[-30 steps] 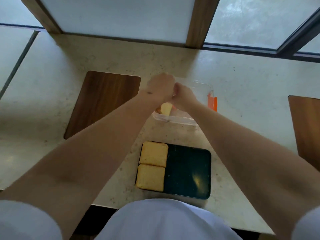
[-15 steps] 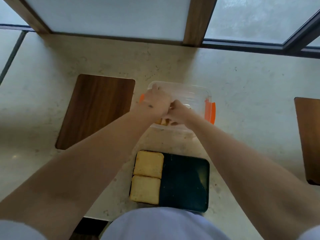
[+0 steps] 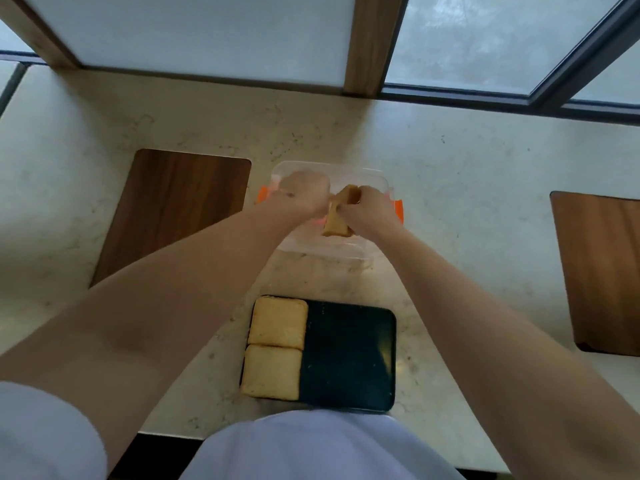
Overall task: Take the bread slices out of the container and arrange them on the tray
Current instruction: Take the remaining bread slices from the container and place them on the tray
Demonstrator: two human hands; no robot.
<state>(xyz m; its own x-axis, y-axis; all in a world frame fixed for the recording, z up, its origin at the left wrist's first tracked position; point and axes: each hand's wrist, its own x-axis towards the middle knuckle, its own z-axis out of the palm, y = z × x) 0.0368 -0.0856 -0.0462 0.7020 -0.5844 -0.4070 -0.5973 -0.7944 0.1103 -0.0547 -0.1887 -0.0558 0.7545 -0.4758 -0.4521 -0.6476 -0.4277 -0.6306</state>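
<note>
A clear plastic container [image 3: 322, 245] with orange clips stands on the pale counter ahead of me. Both hands are over it. My right hand [image 3: 369, 211] grips a yellow-brown bread slice [image 3: 337, 216], tilted on edge above the container's inside. My left hand [image 3: 304, 192] is closed beside it and touches the slice's left side. Close to my body lies a dark tray [image 3: 349, 355]. Two bread slices lie flat in its left column, one at the back [image 3: 278, 322] and one at the front [image 3: 272, 372]. The tray's right half is bare.
A dark wooden board [image 3: 173, 209] is set in the counter to the left, and another wooden board [image 3: 602, 271] at the right edge. Window frames run along the back of the counter. My white-clothed torso fills the bottom of the view.
The slice has come up out of the container and now stands tilted between my hands. The view has shifted slightly toward the container.
</note>
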